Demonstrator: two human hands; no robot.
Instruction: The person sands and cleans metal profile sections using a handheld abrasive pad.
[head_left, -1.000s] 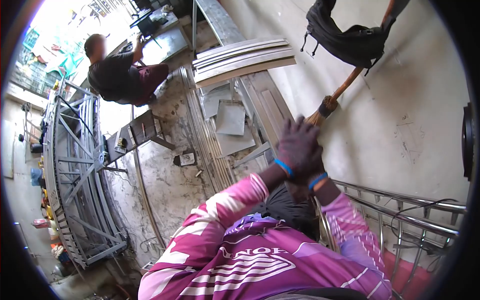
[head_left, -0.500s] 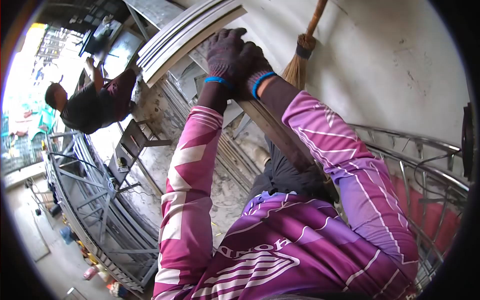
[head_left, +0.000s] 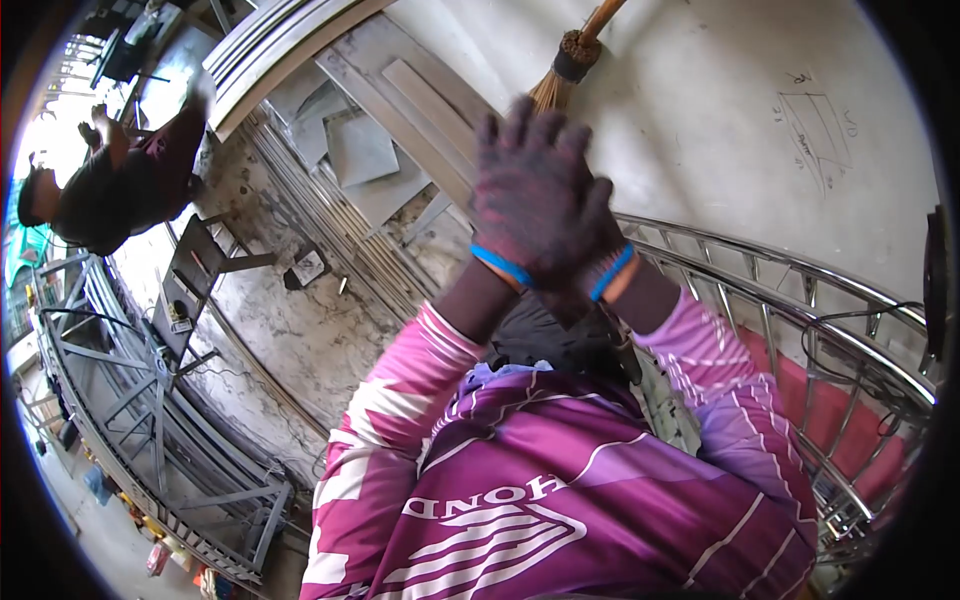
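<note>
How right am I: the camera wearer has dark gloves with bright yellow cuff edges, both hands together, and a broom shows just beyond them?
Not quite: the cuff edges are blue, not yellow, as the head view shows. The rest stands: dark gloves, left hand and right hand together, broom just beyond.

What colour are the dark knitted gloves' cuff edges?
The cuff edges are bright blue, clearest in the head view.

Left, 1 metal frame (head_left: 158,410); right, 1 railing (head_left: 780,309); ahead, 1 broom (head_left: 575,60) beside the wall (head_left: 700,130).
</note>
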